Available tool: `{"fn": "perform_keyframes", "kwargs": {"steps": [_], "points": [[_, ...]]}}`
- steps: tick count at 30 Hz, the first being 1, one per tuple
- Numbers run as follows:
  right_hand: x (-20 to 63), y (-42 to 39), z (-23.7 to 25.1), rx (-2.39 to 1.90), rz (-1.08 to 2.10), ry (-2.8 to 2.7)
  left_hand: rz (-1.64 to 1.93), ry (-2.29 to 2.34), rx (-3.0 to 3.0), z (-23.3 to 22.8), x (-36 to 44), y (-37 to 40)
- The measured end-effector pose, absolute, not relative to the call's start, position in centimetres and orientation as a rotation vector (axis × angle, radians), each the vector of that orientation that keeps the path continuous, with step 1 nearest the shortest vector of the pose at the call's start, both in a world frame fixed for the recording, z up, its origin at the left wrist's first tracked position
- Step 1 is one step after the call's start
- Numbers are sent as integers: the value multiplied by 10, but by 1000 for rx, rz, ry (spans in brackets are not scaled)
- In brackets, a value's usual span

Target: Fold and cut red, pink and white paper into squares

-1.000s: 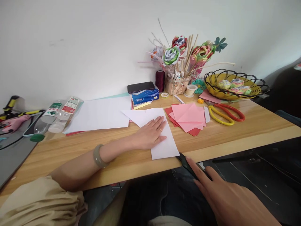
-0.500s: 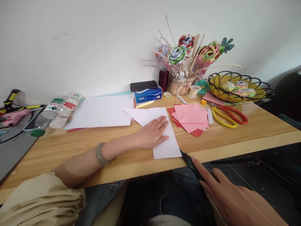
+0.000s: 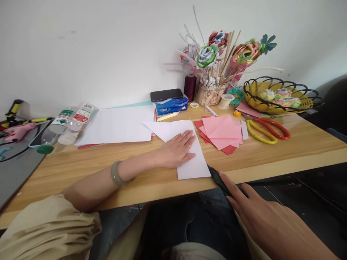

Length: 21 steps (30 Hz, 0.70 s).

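In the head view, the left hand (image 3: 177,150) lay flat and open on the folded white paper sheet (image 3: 189,159), pressing it on the wooden surface (image 3: 271,151). The right hand (image 3: 260,216) closed its grip on the black scissors (image 3: 217,178), whose tip touched the sheet's near corner. No cut showed in the paper yet, so the cutting seemed only at its start.
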State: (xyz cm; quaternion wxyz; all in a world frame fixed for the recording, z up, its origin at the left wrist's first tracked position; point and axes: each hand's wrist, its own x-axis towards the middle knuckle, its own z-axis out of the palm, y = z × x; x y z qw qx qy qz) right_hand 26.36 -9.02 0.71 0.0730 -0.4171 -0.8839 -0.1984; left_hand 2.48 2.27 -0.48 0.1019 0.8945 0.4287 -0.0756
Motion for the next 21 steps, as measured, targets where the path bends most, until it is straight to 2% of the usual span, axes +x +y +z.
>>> {"fn": "perform_keyframes", "kwargs": {"steps": [15,21], "points": [[267,-86,0,-1310,-516,-2831,-228,1275,2657,-6,25,23],[263,-85,3,-1304,-600,-2743,-209,1269,2672,-8,24,24]]}}
